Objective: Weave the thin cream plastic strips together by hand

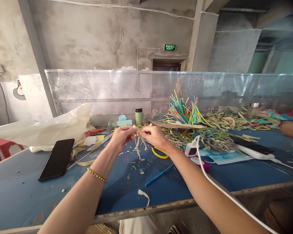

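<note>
- left hand (125, 134) pinching some pale strips (138, 150), just a fingertip grip
- right hand (154, 135) pinching the same little bunch
- they dangle over the blue table (122, 198), yellow loop (160, 157) just beside the right hand

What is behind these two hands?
Behind the left hand and right hand stand a green bottle and, farther back, a metal screen. What the hands cover cannot be seen.

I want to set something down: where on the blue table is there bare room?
Mostly bare: the blue table at its near-left corner, before the phone and left of the left forearm, bar crumbs; and right of the white cable, nearside of the face mask. Crowded: beyond the left hand and right hand, especially rightward, with dried strips and coloured stems.
</note>
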Action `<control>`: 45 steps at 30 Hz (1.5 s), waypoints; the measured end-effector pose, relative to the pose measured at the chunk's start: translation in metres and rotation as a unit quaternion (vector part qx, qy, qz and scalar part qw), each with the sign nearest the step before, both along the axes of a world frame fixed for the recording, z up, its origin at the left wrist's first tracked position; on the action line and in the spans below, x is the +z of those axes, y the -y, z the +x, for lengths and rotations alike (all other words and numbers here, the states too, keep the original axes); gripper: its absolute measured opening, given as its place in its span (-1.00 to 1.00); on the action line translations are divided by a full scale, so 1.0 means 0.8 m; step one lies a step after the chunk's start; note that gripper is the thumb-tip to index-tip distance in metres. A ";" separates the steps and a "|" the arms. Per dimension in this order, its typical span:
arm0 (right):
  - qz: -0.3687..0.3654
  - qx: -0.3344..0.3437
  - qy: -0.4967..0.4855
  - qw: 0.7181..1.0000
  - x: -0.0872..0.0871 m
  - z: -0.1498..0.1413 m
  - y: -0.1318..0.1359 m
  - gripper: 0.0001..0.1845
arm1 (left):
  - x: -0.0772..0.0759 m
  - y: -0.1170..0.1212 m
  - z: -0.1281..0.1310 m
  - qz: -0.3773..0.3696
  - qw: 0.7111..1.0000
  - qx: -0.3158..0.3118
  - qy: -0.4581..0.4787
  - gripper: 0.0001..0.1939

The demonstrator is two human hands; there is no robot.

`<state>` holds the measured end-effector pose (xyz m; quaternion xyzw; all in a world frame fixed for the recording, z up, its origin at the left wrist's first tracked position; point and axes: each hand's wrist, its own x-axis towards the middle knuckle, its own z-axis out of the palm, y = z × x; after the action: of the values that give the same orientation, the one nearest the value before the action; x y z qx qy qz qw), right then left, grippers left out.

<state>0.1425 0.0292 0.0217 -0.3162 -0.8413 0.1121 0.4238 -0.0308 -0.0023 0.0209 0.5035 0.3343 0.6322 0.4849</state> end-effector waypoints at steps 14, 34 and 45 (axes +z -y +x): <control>0.090 -0.124 0.145 0.977 -0.010 -0.028 0.032 -0.71 | -0.009 -0.007 0.001 -0.054 0.997 0.017 0.060 -0.72; 0.026 -0.146 0.080 0.986 -0.019 -0.038 0.032 -0.90 | -0.010 -0.010 0.003 -0.113 0.983 0.045 0.138 -0.88; 0.080 -0.187 0.099 0.974 -0.016 -0.036 0.039 -0.95 | 0.006 -0.003 0.001 -0.159 0.969 0.044 0.183 -0.92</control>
<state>0.1137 -0.0023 0.0091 -0.4424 -0.8114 -0.0684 0.3759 -0.0303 -0.0003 0.0255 0.2804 0.3578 0.6728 0.5837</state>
